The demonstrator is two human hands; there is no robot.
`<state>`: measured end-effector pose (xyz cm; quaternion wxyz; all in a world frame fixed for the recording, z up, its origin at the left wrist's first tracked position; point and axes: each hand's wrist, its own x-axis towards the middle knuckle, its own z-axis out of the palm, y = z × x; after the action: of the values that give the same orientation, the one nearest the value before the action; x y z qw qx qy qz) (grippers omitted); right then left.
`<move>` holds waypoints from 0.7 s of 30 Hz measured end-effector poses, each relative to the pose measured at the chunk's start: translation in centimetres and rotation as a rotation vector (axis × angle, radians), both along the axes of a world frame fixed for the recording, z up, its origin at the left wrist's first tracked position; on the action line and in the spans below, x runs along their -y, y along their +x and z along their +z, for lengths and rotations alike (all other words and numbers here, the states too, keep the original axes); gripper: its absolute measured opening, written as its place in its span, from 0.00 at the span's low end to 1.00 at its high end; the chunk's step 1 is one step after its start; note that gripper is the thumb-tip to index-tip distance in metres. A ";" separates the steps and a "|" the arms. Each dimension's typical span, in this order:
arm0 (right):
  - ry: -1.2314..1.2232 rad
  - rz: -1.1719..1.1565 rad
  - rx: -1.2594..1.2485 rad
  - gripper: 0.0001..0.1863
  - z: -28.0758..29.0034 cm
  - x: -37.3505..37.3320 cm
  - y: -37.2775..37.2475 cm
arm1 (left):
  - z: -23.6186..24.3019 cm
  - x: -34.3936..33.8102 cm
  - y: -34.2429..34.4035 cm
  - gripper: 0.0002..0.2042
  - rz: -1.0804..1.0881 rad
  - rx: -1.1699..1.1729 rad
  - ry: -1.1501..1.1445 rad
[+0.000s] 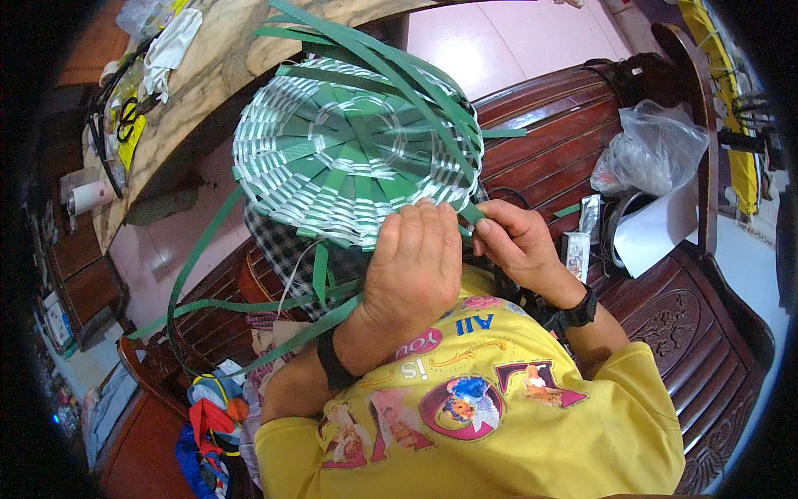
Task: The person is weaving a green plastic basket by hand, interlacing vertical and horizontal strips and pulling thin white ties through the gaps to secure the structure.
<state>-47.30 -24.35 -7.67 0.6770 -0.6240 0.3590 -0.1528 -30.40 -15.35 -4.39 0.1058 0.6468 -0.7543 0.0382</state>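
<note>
A round woven piece of green and white plastic strips is held up above my lap, with long loose green strips across its top and others hanging down its left side. My left hand grips its lower rim, fingers curled and pressed onto the weave. At the lower right edge, my right hand pinches a green strip between thumb and forefinger, just beside my left fingertips.
A marble-topped table at upper left holds scissors, a white cloth and a cup. The wooden bench carries a plastic bag, a white roll and small boxes. Colourful cloths lie at lower left.
</note>
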 end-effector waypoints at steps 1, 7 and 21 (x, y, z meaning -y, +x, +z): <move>0.080 -0.023 0.024 0.06 0.1 -0.1 -0.2 | 0.0 0.0 0.0 0.18 -0.020 -0.003 0.003; 0.429 -0.003 -0.114 0.09 3.1 0.6 -0.1 | 0.2 0.2 -0.2 0.17 -0.052 -0.024 0.022; 0.411 -0.030 -0.181 0.13 4.8 0.8 0.0 | 0.2 0.3 -0.3 0.16 -0.057 -0.067 -0.006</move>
<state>-47.33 -25.19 -2.83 0.7526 -0.4788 0.4511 -0.0301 -30.74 -15.63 -4.18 0.1338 0.6257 -0.7684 0.0158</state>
